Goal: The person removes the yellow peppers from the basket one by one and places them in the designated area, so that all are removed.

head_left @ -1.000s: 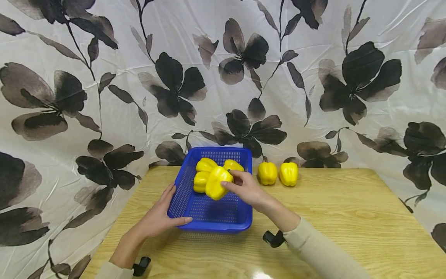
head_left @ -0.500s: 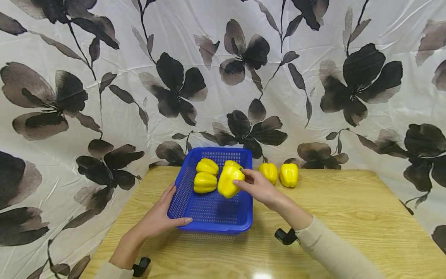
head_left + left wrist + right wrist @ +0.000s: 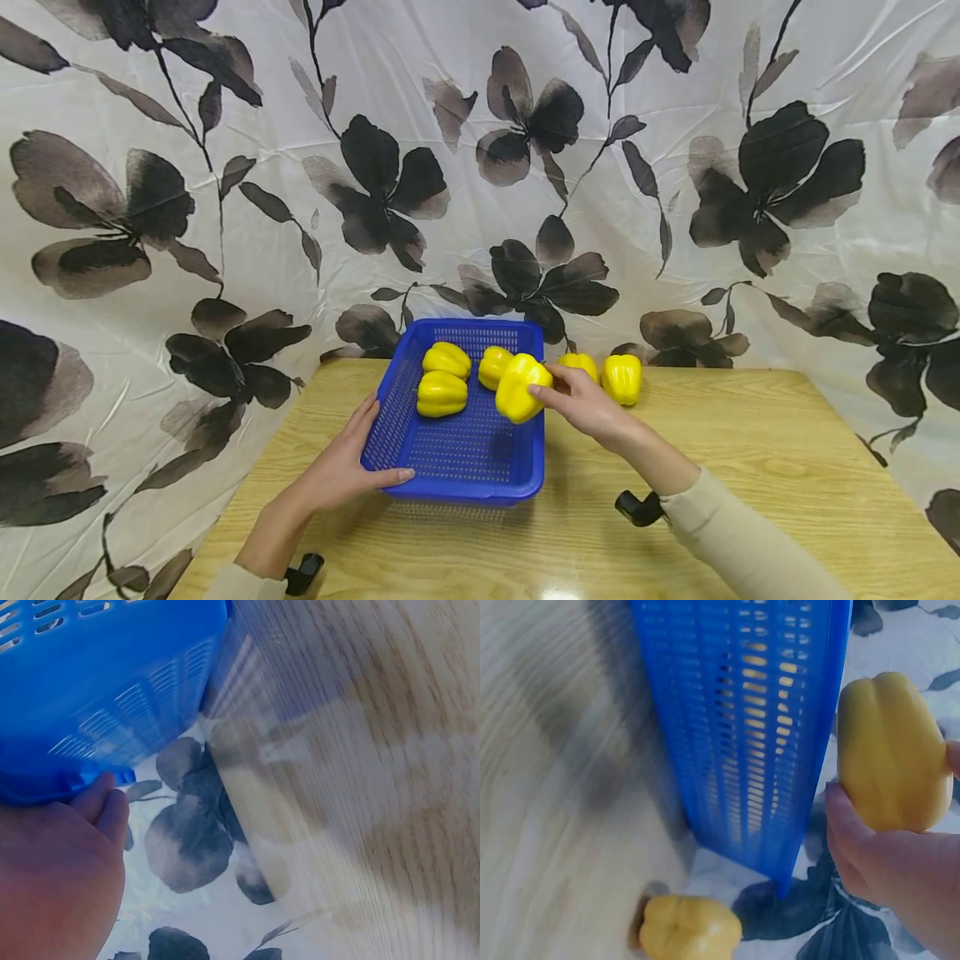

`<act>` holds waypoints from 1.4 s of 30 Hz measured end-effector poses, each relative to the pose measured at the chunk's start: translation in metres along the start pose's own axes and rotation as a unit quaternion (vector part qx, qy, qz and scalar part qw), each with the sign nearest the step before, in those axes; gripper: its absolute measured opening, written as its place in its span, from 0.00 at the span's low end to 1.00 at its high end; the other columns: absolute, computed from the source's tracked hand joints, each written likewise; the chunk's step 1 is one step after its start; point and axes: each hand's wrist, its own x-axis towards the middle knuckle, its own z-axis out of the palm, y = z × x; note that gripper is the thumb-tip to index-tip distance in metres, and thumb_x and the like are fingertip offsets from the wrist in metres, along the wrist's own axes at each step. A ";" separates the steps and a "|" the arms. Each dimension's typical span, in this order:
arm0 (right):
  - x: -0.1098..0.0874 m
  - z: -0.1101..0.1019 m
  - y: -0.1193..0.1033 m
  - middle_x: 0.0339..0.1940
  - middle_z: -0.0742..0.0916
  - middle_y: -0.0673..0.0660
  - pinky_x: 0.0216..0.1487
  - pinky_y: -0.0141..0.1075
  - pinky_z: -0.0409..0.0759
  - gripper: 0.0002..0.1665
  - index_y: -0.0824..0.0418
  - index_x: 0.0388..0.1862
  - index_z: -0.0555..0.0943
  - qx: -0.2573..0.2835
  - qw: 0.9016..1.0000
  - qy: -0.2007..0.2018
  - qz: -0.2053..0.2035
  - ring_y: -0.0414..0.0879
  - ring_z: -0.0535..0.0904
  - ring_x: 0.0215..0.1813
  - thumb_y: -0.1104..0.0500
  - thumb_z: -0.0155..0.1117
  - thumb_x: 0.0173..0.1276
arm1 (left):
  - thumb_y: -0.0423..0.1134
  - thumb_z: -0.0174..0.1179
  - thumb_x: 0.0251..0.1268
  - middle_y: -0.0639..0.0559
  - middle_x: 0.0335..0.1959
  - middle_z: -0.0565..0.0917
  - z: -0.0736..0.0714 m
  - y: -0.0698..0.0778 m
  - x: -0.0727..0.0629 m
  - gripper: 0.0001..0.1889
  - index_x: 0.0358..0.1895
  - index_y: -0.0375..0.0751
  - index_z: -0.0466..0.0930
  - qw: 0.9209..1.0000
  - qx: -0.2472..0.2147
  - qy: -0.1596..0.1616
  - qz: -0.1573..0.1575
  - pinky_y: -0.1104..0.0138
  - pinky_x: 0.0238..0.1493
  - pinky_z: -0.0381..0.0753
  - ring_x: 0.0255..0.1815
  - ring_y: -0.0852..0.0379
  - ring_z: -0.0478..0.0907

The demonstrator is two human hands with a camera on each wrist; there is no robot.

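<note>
In the head view my right hand (image 3: pixel 585 400) pinches a yellow bell pepper (image 3: pixel 521 390) above the right side of a blue plastic basket (image 3: pixel 465 492). The right wrist view shows the same pepper (image 3: pixel 889 754) between thumb and fingers, just past the basket's rim. My left hand (image 3: pixel 345 467) rests against the basket's front left corner, its thumb along the front rim and its fingers straight along the left side. Inside the basket lie three yellow peppers: a back left pepper (image 3: pixel 447 360), a front left pepper (image 3: pixel 441 393) and a partly covered right pepper (image 3: pixel 493 367).
Right of the basket, two more yellow peppers stand on the wooden table (image 3: pixel 720 467): a near one (image 3: pixel 577 364), partly hidden by the right hand, and a far one (image 3: pixel 622 379). A floral cloth (image 3: pixel 465 192) hangs behind the table.
My right hand has moved rightward with the held pepper, from the basket's middle to its right side, uncovering more of the peppers inside. The left hand and basket stay in place.
</note>
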 end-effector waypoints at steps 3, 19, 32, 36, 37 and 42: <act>-0.002 -0.005 0.004 0.68 0.78 0.69 0.69 0.52 0.74 0.42 0.77 0.77 0.58 0.001 1.000 0.001 -0.002 0.59 0.77 0.66 0.52 0.60 0.79 | 0.66 0.73 0.52 0.41 0.85 0.41 0.001 0.000 0.000 0.66 0.84 0.39 0.41 1.000 0.000 0.002 0.002 0.31 0.71 0.57 0.80 0.30 0.50; -0.007 -0.033 0.017 0.64 0.78 0.69 0.65 0.52 0.78 0.40 0.76 0.77 0.60 -0.004 1.000 0.017 -0.002 0.58 0.78 0.61 0.54 0.61 0.78 | 0.65 0.73 0.53 0.42 0.85 0.40 -0.002 0.003 -0.002 0.65 0.84 0.39 0.40 1.000 0.003 -0.004 -0.006 0.31 0.70 0.58 0.80 0.29 0.50; -0.019 -0.076 0.031 0.62 0.78 0.74 0.46 0.32 0.82 0.38 0.78 0.75 0.61 0.006 1.000 0.026 -0.005 0.57 0.77 0.54 0.58 0.62 0.77 | 0.67 0.73 0.51 0.43 0.85 0.39 0.000 0.000 -0.001 0.67 0.84 0.42 0.39 1.000 -0.004 -0.008 -0.016 0.31 0.70 0.58 0.80 0.30 0.49; -0.023 -0.087 0.033 0.66 0.75 0.76 0.53 0.36 0.84 0.39 0.79 0.76 0.59 0.004 0.999 0.041 -0.005 0.58 0.77 0.60 0.59 0.62 0.77 | 0.67 0.73 0.52 0.43 0.85 0.39 0.000 0.001 -0.001 0.67 0.84 0.42 0.38 1.000 -0.006 -0.008 -0.015 0.31 0.71 0.57 0.81 0.31 0.49; -0.024 -0.089 0.033 0.67 0.75 0.75 0.56 0.38 0.83 0.40 0.79 0.76 0.58 0.000 0.999 0.046 -0.004 0.58 0.77 0.61 0.58 0.62 0.77 | 0.66 0.73 0.52 0.43 0.85 0.39 0.000 0.001 0.000 0.67 0.84 0.42 0.38 1.000 -0.006 -0.008 -0.015 0.31 0.71 0.57 0.81 0.31 0.49; -0.026 -0.102 0.036 0.69 0.73 0.76 0.61 0.39 0.80 0.41 0.79 0.77 0.56 -0.011 0.998 0.058 -0.002 0.56 0.76 0.62 0.58 0.61 0.78 | 0.65 0.73 0.53 0.43 0.85 0.39 -0.001 0.001 -0.001 0.66 0.84 0.42 0.38 1.000 -0.007 -0.009 -0.017 0.30 0.71 0.56 0.81 0.31 0.48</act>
